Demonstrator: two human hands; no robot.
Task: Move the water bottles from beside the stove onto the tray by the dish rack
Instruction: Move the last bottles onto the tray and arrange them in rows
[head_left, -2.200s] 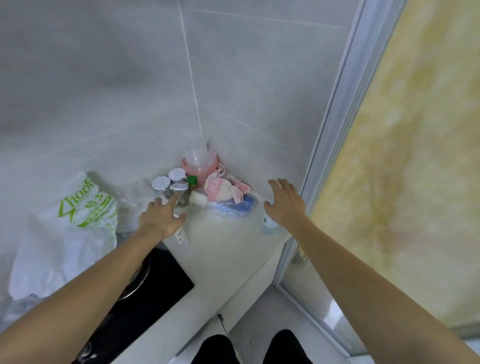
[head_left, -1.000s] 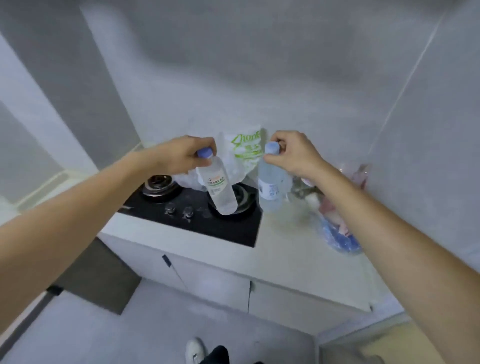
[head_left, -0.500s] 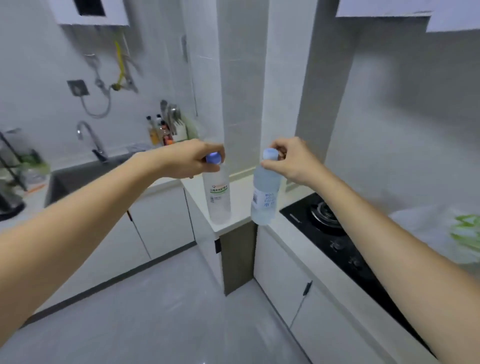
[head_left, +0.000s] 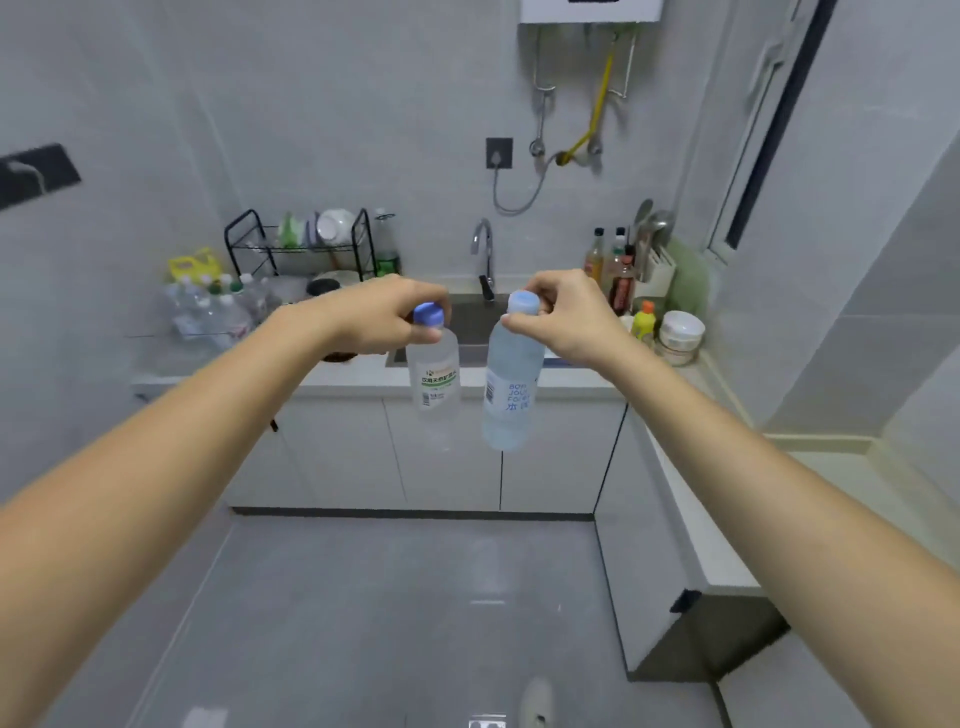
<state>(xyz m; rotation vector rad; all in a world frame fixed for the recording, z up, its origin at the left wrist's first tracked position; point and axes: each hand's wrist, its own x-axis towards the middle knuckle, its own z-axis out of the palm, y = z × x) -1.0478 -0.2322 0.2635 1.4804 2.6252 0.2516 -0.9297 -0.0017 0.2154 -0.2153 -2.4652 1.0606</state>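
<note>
My left hand grips the blue cap of a clear water bottle with a green label, which hangs in the air. My right hand pinches the pale blue cap of a taller bluish water bottle, also hanging free. Both bottles are held out in front of the sink counter, above the floor. Far left on the counter, several more water bottles stand grouped beside the black dish rack. The tray under them is too blurred to make out.
A sink with a faucet lies straight ahead. Sauce bottles, a utensil holder and jars crowd the counter's right corner. White cabinets run below. Another counter extends along the right. Grey floor lies between.
I have turned left from the stove counter toward the sink wall. Both hands still carry their bottles by the caps; the dish rack and bottle group have come into view.
</note>
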